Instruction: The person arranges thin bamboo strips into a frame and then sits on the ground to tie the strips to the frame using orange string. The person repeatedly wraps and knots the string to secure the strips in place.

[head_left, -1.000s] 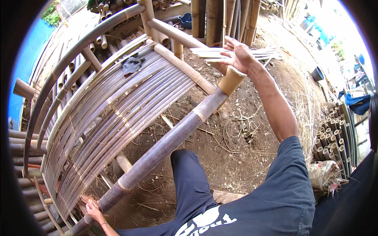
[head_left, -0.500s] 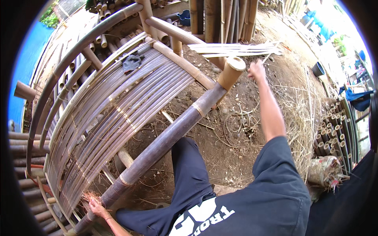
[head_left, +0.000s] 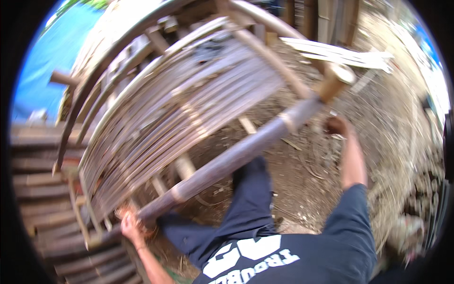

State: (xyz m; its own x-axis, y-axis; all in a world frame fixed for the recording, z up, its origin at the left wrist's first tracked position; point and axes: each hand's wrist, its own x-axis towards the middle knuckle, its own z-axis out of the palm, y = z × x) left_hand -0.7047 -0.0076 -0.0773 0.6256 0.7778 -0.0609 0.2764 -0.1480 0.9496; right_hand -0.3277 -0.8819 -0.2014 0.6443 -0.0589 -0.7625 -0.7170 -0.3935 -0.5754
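Note:
A curved bamboo seat frame lies before me, with a slatted panel (head_left: 156,125) of thin bamboo strips and a thick dark bamboo pole (head_left: 236,154) along its near side. At the pole's lower left end, my left hand (head_left: 131,228) is closed on a tangle of reddish-brown fibres (head_left: 127,209). My right hand (head_left: 336,127) is off to the right, below the pole's pale cut end (head_left: 343,73). Its fingers look curled, but motion blurs them and I cannot make out what they hold. A dark grey cloth (head_left: 208,48) rests on the panel's far end.
White flat strips (head_left: 336,53) lie across the frame's far right corner. Bamboo poles (head_left: 42,180) are stacked at the left, beside a blue sheet (head_left: 61,61). Dry straw (head_left: 402,142) covers ground at the right, near more stacked bamboo (head_left: 428,189).
The whole view has swung, shifting the frame rightward in the picture. My right hand has come back from beside the white strips toward me. My left hand stays at the fibres.

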